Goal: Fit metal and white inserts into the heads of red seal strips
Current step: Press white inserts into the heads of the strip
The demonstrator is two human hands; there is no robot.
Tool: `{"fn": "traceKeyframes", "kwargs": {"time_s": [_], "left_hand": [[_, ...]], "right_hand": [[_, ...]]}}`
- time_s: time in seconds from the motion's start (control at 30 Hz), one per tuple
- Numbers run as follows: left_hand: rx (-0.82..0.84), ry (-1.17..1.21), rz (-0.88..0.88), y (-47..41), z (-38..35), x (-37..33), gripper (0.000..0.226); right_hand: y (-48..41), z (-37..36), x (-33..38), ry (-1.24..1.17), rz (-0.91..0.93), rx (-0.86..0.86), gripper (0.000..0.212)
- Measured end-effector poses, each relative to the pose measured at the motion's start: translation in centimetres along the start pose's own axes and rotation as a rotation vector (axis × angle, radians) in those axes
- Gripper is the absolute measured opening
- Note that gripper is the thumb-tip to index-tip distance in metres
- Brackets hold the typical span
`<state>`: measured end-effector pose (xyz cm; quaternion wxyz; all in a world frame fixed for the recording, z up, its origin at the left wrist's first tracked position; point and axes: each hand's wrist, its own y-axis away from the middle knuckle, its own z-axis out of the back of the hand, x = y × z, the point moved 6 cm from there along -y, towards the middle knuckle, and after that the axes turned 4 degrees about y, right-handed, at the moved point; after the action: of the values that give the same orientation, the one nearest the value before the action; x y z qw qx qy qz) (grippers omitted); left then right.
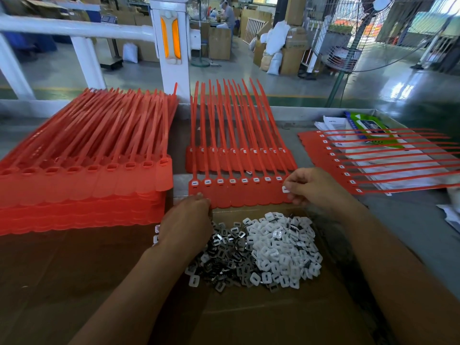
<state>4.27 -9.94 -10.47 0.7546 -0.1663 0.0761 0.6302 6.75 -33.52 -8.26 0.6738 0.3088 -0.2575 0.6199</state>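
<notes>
Fingertips of our right hand [313,188] pinch a small square white plastic insert [285,189] at the right end of the row of flat red plastic seal strips [239,195], frame centre. If tilted, we judge, it could jam or drop. Our left hand [185,220], its fingers curled and its hold unclear, crowds the loose heap of shiny metal inserts [224,250] below. A tall stack of red strips [82,185] looms at left.

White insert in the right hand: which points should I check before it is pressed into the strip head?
1. White insert pinched by right hand: ok.
2. Right end of front sheet free to take it: cannot tell, the hand covers it.
3. Left hand steadies the sheet's near edge: cannot tell, fingers hidden.
4. Other front-row heads show white inserts: ok.
5. Pile of inserts within reach: ok.
</notes>
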Motion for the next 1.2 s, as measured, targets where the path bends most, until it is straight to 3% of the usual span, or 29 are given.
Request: {"fn": "traceKeyframes", "kwargs": {"time_s": [0.3,0.47,0.53,1.2], "left_hand": [[0.012,0.004,-0.006,0.1,0.1,-0.1,0.036],[0.017,0.009,-0.005,0.1,0.2,-0.2,0.036],[0.016,0.008,-0.006,0.1,0.3,-0.2,0.036],[0.02,0.029,0.008,0.2,0.2,-0.1,0.036]], "right_hand": [[-1.9,2.4,-1.5,-0.067,-0.027,-0.252,0.011],[-3.4,2.7,-2.3,-0.076,-0.047,-0.291,0.013],[-3.9,2.6,-2.3,0.004,-0.054,-0.284,0.006],[-5.1,1.5,-2.2,0.164,-0.066,-0.161,0.008]]}}
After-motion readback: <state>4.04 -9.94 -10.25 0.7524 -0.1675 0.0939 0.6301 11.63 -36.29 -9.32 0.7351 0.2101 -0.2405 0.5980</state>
